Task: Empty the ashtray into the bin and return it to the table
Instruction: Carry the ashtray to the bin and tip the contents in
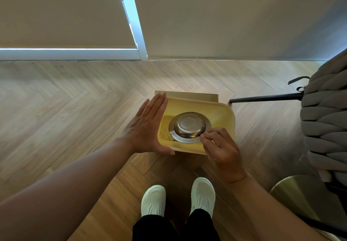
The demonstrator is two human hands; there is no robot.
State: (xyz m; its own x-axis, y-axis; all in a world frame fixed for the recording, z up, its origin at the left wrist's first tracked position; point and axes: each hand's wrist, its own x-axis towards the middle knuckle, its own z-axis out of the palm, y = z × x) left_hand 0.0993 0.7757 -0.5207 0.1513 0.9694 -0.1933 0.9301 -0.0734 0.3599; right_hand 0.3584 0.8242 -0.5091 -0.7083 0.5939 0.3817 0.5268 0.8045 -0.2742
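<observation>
The ashtray (189, 127) is a round steel dish, turned bottom-up over the open mouth of the yellow bin (224, 116), its domed underside facing the camera and its flat brim all round. It looks light and rigid, unlikely to bend or break, but the polished metal is probably slippery, so the brim is the sensible place to take it: a pinch across the edge, thumb on one face and fingers on the other. The dome itself offers little to grip.

The right hand (221, 149) does just that at the brim's near right side; its fingertips (204, 137) are drawn tightly together on the rim, the rest of the hand curled, wrist bent down over the bin's near right corner. Dark specks of ash (167, 137) lie on the bin's inner wall to the left of the ashtray (so the contents appear to be out or nearly so).

The left hand (148, 126) is spread flat, fingers straight and together, holding nothing; its palm presses against the bin's left side with the thumb along the near left corner, seemingly steadying it. Both forearms reach in from the near side of the bin, and a pair of white shoes (178, 199) stands on the wooden floor (75, 99) just short of it.
</observation>
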